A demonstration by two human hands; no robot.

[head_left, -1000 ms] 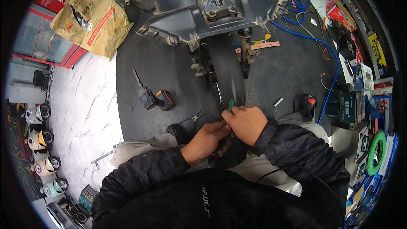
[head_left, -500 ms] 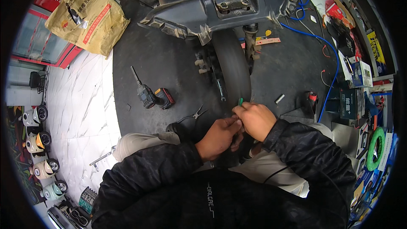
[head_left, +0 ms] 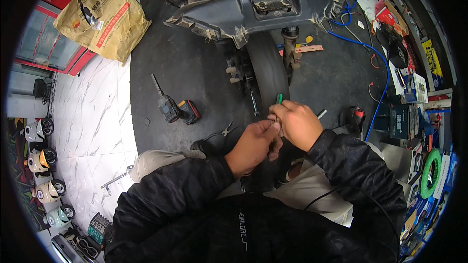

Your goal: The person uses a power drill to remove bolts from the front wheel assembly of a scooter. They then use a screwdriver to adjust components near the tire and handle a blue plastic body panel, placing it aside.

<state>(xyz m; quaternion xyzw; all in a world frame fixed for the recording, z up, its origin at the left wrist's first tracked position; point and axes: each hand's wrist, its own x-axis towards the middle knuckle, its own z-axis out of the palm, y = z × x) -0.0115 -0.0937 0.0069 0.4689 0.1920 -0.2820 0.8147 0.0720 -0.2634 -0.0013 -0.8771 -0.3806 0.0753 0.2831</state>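
My right hand (head_left: 298, 124) is closed round a green-handled tool (head_left: 279, 98), just in front of the scooter's tire (head_left: 267, 68). My left hand (head_left: 251, 146) is closed too, its thumb and finger meeting my right fingertips on something small I cannot make out. Left of the tire, a wrench (head_left: 254, 102) hangs at the dark caliper assembly (head_left: 236, 73), under the black plastic body (head_left: 224, 12). A cordless power tool (head_left: 170, 108) lies on the dark mat (head_left: 151, 53), with pliers (head_left: 225, 130) nearer me and a small silver cylinder (head_left: 322, 113) to the right of my hands.
At the left are a paper sack (head_left: 107, 24), a red-framed glass cabinet (head_left: 46, 41), a tiled floor (head_left: 87, 117) and small toy scooters (head_left: 46, 163). At the right, a blue hose (head_left: 385, 92) runs past boxes (head_left: 403, 119) and a green ring (head_left: 430, 175).
Both my hands have moved up and to the right, closer to the tire, with the green handle higher. The view has shifted slightly around the scooter.
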